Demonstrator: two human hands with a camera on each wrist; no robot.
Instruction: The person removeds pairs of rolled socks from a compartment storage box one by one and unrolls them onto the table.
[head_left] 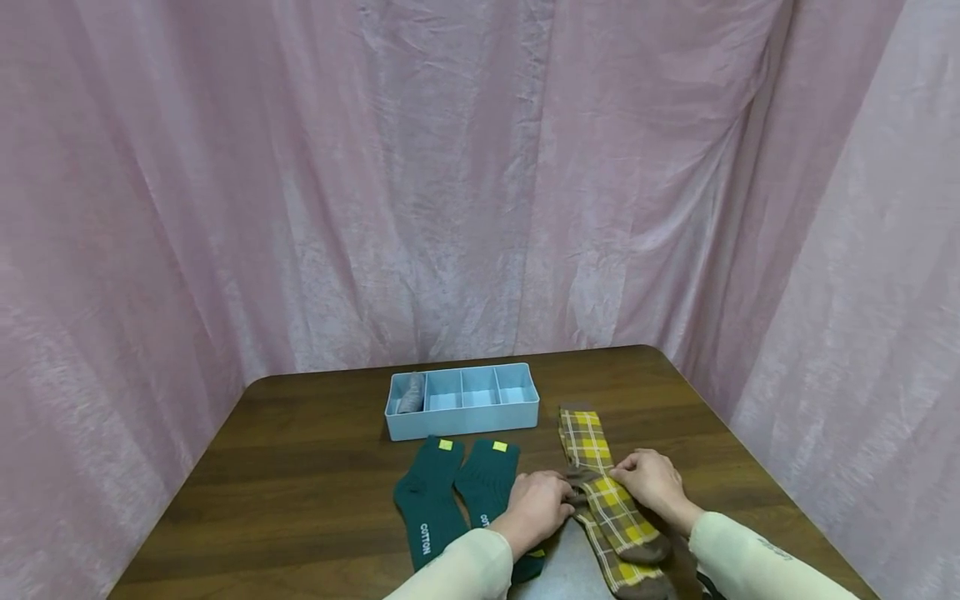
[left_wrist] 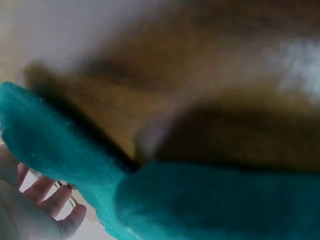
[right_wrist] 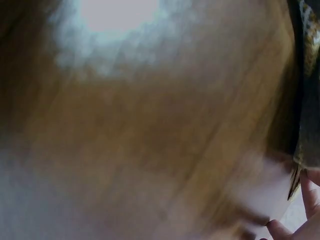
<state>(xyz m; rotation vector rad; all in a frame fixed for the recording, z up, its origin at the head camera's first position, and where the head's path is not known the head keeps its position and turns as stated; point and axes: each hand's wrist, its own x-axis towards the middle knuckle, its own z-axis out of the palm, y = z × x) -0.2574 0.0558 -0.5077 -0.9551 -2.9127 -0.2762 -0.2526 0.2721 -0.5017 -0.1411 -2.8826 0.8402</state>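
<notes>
Plaid socks [head_left: 617,504] overlap on the worktop [head_left: 300,500], nearside-right of the blue divided box [head_left: 465,423]; right hand's [head_left: 654,482] fingers seem to pinch an edge, left hand's [head_left: 534,504] grip unclear: best align edges, smooth without stretching.

Pink velvety curtains [head_left: 450,183] hanging in folds, brown wood-grain table [head_left: 300,483] with rounded far corners
</notes>
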